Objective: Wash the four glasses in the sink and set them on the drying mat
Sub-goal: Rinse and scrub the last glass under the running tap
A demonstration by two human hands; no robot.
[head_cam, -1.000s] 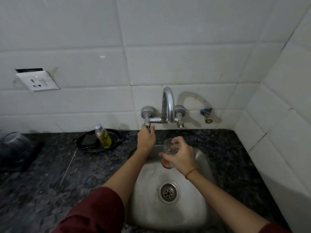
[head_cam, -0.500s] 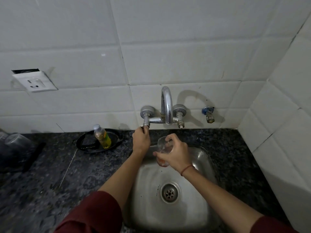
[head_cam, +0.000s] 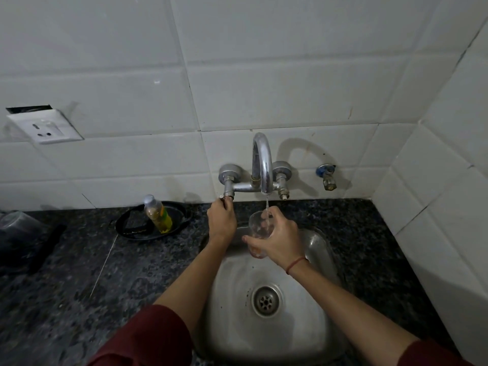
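The right hand (head_cam: 281, 240) gripped a glass (head_cam: 260, 228) under the running tap (head_cam: 262, 165) (thin stream); the left hand (head_cam: 221, 220) clasped its valve (head_cam: 227, 196).

The left hand (head_cam: 221, 220) covers the left tap handle (head_cam: 227, 197), so the handle's form cannot be told. The right hand (head_cam: 277, 241) hides the far side of the glass (head_cam: 260, 228); an orange tint at its base is too blurred to identify. At the left edge, a dark mat (head_cam: 29, 247) and an inverted clear vessel (head_cam: 15, 225) are cut off and indistinct. Both sleeves run out of frame below. The bottle (head_cam: 158, 213) label is illegible.
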